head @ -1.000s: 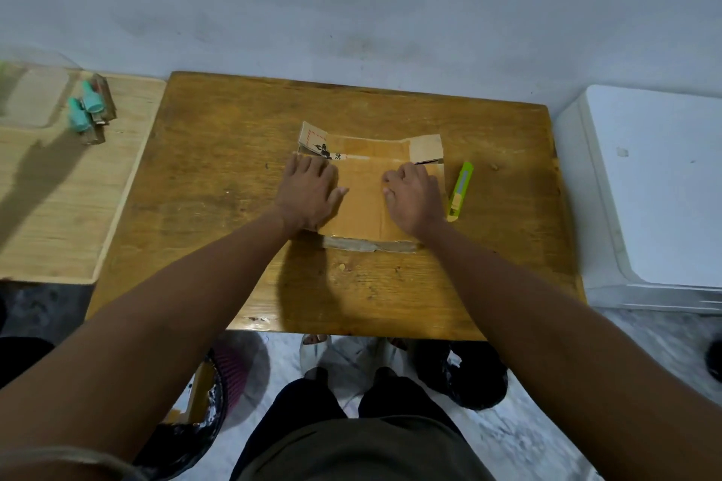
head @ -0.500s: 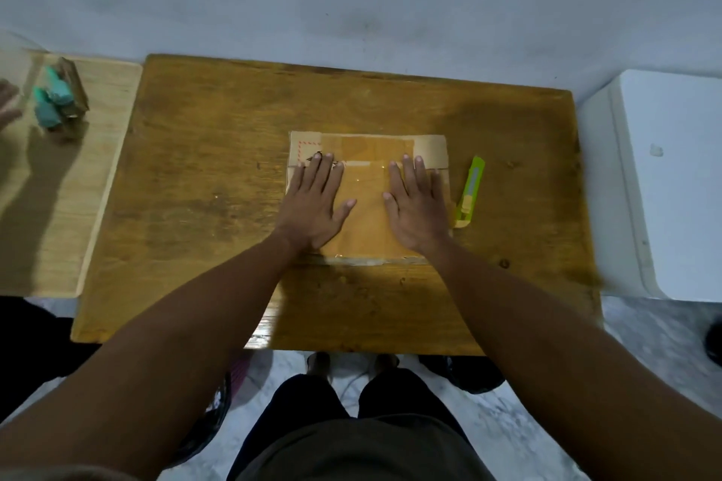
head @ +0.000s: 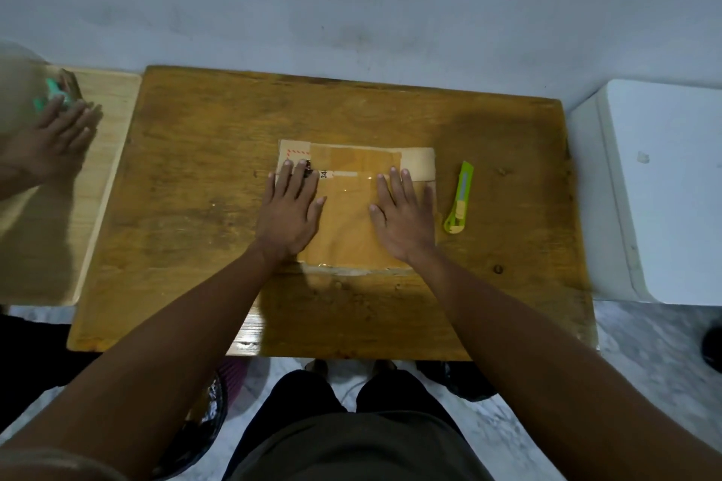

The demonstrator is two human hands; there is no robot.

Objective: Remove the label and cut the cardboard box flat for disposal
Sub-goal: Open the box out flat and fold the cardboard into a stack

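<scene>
The cardboard box [head: 353, 207] lies flattened near the middle of the worktop [head: 203, 176], its long axis running left to right, and both palms press down on it. The left hand [head: 291, 213] covers its left part, fingers [head: 299, 178] straight and slightly apart, tips touching a printed scrap of label [head: 324, 173] at the far left corner. The right hand [head: 404, 217] lies flat on the right part, fingers spread, holding nothing. The green utility knife [head: 460, 197] lies just beside the right hand, outward of the box's right edge, long axis pointing away from the person, so the right hand is likely the one to take it. Bare worktop surrounds the box; another person's hand [head: 50, 137] is well off to the left.
</scene>
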